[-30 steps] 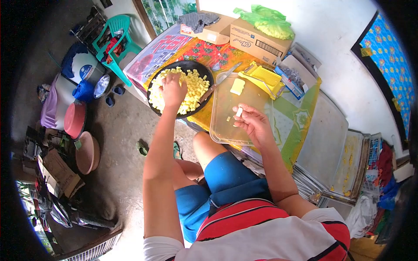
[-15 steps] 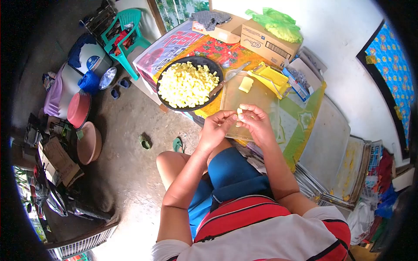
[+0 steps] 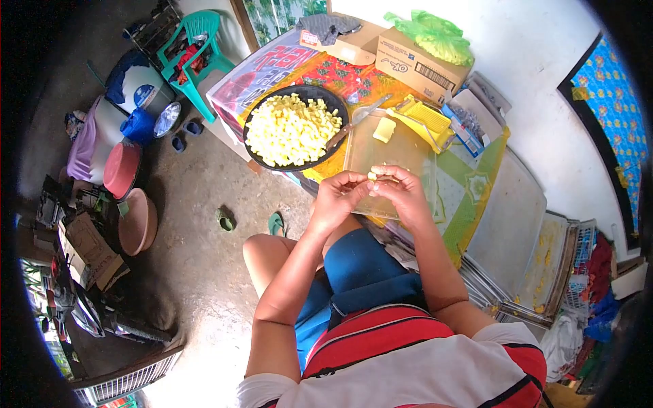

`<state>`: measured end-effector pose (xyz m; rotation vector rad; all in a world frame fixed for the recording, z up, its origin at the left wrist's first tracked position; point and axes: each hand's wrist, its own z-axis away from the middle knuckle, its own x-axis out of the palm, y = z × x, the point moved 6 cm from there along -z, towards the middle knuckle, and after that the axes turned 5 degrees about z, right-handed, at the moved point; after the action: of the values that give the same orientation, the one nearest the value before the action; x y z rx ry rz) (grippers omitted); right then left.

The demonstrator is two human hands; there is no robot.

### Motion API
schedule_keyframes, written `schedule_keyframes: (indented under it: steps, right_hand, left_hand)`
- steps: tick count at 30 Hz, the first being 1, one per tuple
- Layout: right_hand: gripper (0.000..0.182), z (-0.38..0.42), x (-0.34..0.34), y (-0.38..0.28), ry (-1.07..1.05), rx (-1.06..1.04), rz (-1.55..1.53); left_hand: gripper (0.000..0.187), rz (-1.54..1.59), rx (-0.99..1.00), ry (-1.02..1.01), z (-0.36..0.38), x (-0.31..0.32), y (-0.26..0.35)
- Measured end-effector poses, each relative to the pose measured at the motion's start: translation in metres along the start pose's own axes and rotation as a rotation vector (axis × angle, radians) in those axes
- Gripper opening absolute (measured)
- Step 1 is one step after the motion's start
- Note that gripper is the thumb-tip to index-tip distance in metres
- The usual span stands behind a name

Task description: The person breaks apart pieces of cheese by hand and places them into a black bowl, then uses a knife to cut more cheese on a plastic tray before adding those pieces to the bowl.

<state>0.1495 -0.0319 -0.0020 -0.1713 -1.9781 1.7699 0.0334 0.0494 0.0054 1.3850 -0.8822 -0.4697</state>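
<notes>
My left hand and my right hand meet over the near edge of a translucent cutting board. Fingertips of both hands pinch a small pale-yellow piece of dough, partly hidden by the fingers. A flat yellow slab of dough lies farther up the board. To the left, a round black tray holds a heap of small pale-yellow cubes. A knife lies with its handle against the tray's right rim and its blade pointing away to the right.
Beyond the board sits a ridged yellow plastic tool, beside a blue box. Cardboard boxes and a green plastic bag stand at the table's back. Stacked flat trays lean at the right. A green chair stands on the left.
Both hands stay together at nearly the same spot, with the fingers shifting slightly around the small dough piece. The tray, knife and slab have not moved.
</notes>
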Motion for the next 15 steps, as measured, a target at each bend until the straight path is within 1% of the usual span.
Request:
schedule_keyframes:
  steps: [6,9,12,15]
  right_hand:
    - [0.033,-0.0004,-0.0018,0.0020,-0.077,0.016,0.025]
    - [0.033,0.0023,-0.0005,-0.0055,-0.047,0.001,-0.010]
    - [0.033,0.0005,-0.0024,-0.0008,-0.092,-0.010,0.120]
    - [0.033,0.0024,0.0003,-0.0021,-0.111,0.031,0.066]
  left_hand:
    - [0.012,-0.004,-0.050,-0.005,0.0001,-0.0002,-0.0001]
    - [0.009,0.010,-0.017,-0.018,0.0004,0.0019,-0.0018]
    - [0.007,0.042,-0.003,-0.019,-0.0010,0.0021,-0.0063]
    - [0.007,0.010,-0.010,-0.042,-0.0005,0.0013,-0.0034]
